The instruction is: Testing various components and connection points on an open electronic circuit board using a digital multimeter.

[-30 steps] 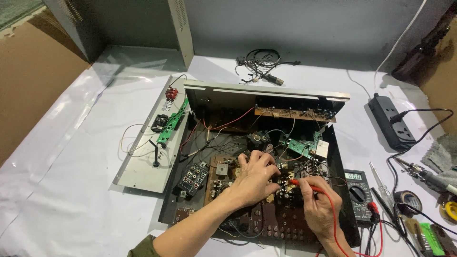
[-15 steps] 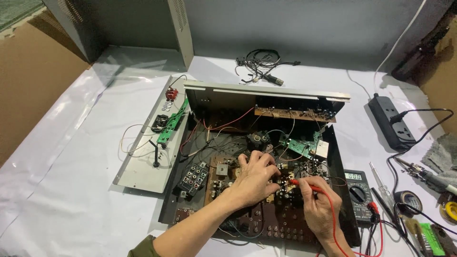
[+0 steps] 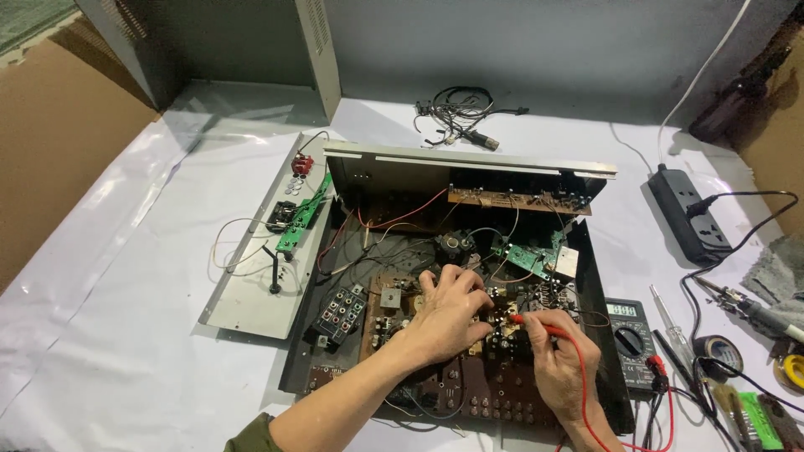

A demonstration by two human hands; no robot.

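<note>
An opened electronic chassis lies on the white table, its brown circuit boards and wiring exposed. My left hand rests fingers-down on the middle of the board, apparently pressing a probe there, though the probe is hidden. Just to its right, my right hand pinches a red multimeter probe whose tip points left onto the components. The red lead runs down past my wrist. A digital multimeter sits right of the chassis, beside my right hand.
A detached metal panel with a green board lies left of the chassis. A black power strip sits at the right, a wire tangle at the back. A screwdriver, soldering iron, tape roll crowd the right edge. Cardboard walls flank the table.
</note>
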